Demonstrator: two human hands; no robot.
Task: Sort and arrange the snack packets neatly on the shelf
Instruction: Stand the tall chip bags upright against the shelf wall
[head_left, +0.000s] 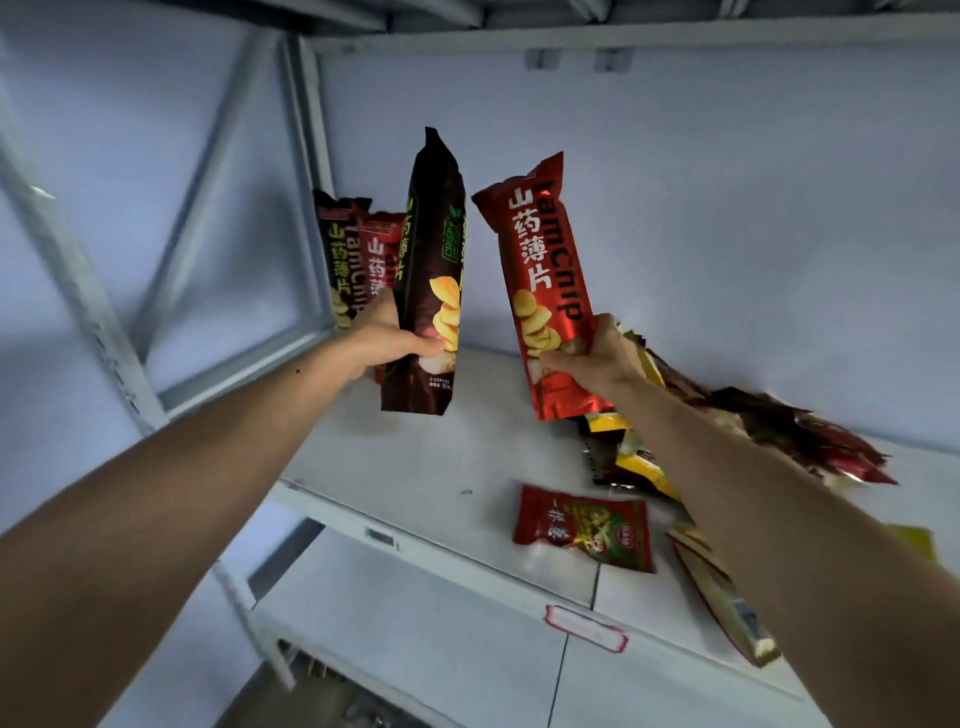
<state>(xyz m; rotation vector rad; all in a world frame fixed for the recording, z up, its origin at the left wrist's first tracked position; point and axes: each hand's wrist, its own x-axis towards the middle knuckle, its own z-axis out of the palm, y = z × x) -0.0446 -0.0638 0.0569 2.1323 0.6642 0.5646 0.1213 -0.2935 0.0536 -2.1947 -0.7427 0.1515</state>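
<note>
My left hand (388, 339) grips a tall dark brown chip packet (430, 244) near its lower half and holds it upright above the white shelf (426, 467). My right hand (597, 358) grips a tall red yam chip packet (540, 260) by its lower part, tilted slightly left. Both packets hang in the air side by side. Behind the brown one, two packets stand upright against the shelf's back left corner: a dark one (340, 260) and a red one (378, 249).
A loose pile of packets (779, 431) lies at the right of the shelf. A small red and green packet (584, 527) lies flat near the front edge. A brown packet (727, 603) overhangs the front right edge. A lower shelf (415, 639) shows below.
</note>
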